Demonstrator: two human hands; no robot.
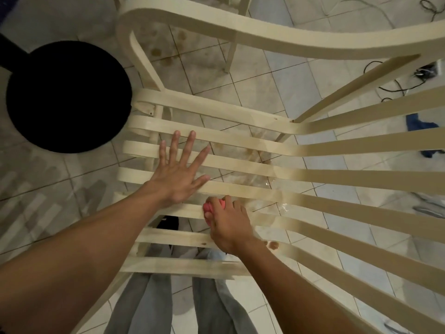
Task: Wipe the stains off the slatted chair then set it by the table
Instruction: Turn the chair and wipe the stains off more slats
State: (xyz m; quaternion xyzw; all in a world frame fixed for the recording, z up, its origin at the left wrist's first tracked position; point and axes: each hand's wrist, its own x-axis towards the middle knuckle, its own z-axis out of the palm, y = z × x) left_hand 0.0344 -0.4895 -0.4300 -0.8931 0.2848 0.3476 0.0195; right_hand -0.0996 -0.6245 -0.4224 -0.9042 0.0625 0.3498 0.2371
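A pale wooden slatted chair (240, 138) fills the view, its seat slats running left to right below me. My left hand (178, 172) lies flat with spread fingers on the middle seat slats. My right hand (228, 225) grips a pink cloth (212, 206) and presses it on a slat near the seat's front. A brown stain (273, 244) sits on the slat just right of that hand. Wet patches (281, 206) shine on nearby slats.
A black round stool (67, 97) stands close to the chair's left side. The tiled floor (277, 75) shows brown spots beneath the chair. Black cables (395, 88) and a blue cloth (421, 126) lie at the right. My grey-trousered legs (149, 297) stand under the front slats.
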